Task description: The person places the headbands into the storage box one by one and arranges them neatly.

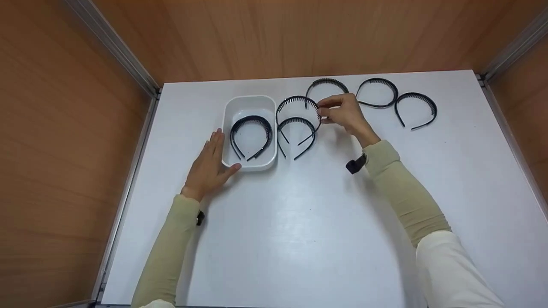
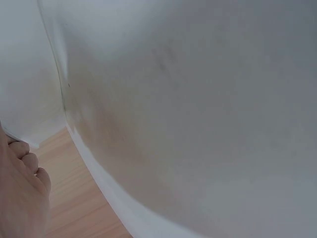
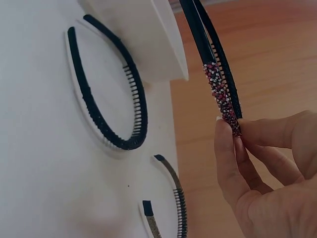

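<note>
My right hand (image 1: 344, 113) pinches a dark toothed headband (image 1: 298, 97) by one side, raised over the table just right of a white plastic container (image 1: 249, 168). In the right wrist view, small red and white beads (image 3: 216, 89) cover part of this headband close to the fingertips. My left hand (image 1: 207, 164) lies along the container's left front corner, fingers straight against its side and thumb at the front rim. Inside the container are stacked dark headbands (image 1: 252, 117). Another black headband (image 1: 314, 137) lies on the table, partly overlapped by the held one.
Behind the right hand a headband (image 1: 327, 80) lies near the table's back edge. Two more headbands, one (image 1: 377, 79) beside another (image 1: 434, 109), lie to the right. Wooden panels (image 1: 299, 38) enclose the white table (image 1: 274, 239) at the back and sides.
</note>
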`<state>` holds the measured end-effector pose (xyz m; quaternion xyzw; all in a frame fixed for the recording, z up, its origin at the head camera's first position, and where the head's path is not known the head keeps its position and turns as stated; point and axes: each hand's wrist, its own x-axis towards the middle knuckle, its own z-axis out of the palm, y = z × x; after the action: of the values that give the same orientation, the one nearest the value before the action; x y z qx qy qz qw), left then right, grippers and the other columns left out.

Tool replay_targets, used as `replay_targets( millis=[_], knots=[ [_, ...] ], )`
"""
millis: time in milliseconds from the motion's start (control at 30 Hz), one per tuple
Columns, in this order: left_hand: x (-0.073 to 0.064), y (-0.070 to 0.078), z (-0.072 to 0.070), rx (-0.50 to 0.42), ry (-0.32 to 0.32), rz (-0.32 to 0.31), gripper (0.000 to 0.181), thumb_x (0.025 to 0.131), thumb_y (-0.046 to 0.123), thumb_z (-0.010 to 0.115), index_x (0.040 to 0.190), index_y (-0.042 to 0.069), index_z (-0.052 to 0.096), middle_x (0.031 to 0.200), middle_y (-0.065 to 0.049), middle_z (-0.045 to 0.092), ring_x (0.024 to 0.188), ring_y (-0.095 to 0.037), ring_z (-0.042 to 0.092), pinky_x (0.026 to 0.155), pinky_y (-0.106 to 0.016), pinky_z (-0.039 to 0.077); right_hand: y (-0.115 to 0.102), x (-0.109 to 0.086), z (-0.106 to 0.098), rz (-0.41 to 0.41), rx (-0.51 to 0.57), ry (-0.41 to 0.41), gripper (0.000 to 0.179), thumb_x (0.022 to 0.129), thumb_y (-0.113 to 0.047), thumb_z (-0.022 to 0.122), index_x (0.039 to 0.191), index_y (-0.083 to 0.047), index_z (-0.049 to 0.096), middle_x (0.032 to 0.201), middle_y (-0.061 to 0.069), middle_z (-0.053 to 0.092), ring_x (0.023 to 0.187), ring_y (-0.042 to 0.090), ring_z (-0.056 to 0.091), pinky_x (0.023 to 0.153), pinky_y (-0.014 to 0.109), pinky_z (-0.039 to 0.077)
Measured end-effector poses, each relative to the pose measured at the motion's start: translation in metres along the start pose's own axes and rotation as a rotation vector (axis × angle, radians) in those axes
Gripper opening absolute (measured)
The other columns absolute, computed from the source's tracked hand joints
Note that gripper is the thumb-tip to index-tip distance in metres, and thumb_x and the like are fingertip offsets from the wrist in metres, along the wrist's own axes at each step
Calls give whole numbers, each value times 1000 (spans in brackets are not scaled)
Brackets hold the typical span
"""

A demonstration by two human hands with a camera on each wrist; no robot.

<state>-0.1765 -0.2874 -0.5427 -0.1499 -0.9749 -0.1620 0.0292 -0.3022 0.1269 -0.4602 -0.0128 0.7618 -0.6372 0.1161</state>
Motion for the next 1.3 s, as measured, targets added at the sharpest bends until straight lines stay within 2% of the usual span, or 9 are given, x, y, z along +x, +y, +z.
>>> replay_targets(
  millis=[233,533,767,967,1167,1300],
  knots=[
    [0,1,-2,-6,-12,-16,109,101,71,56,172,6,5,181,-9,5,168,-27,4,138,-42,13,-7,1,11,-7,15,-14,25,97,2,75,121,7,75,112,11,70,93,16,74,83,32,68],
    [-4,-2,-1,-4,9,-16,107,102,69,57,172,7,5,181,-10,6,168,-26,5,138,-42,12,-14,2,29,-23,-16,-44,25,97,0,75,122,5,76,113,11,70,96,16,72,87,35,68],
    [-2,0,4,-21,38,-1,107,101,70,56,172,7,7,181,-9,7,168,-26,7,138,-40,11,-10,9,39,-6,10,-33,24,96,3,75,120,8,76,110,10,70,94,15,72,88,39,67],
    [-2,0,9,-13,57,2,108,99,68,61,172,5,11,181,-10,10,168,-27,10,138,-40,12,0,12,49,10,-4,-62,22,96,2,75,118,5,77,110,10,69,93,15,72,84,32,68],
    [0,-1,9,-8,66,17,108,100,71,57,172,4,10,181,-11,9,168,-28,9,138,-40,11,1,16,63,-1,-13,-60,22,96,2,76,117,4,78,107,10,70,103,31,74,78,28,68],
    [0,-2,9,-14,67,21,109,100,73,55,172,4,10,181,-12,10,168,-28,9,138,-40,10,-3,18,73,3,-18,-76,23,96,1,76,118,3,78,108,10,71,102,28,74,80,28,68]
  ],
)
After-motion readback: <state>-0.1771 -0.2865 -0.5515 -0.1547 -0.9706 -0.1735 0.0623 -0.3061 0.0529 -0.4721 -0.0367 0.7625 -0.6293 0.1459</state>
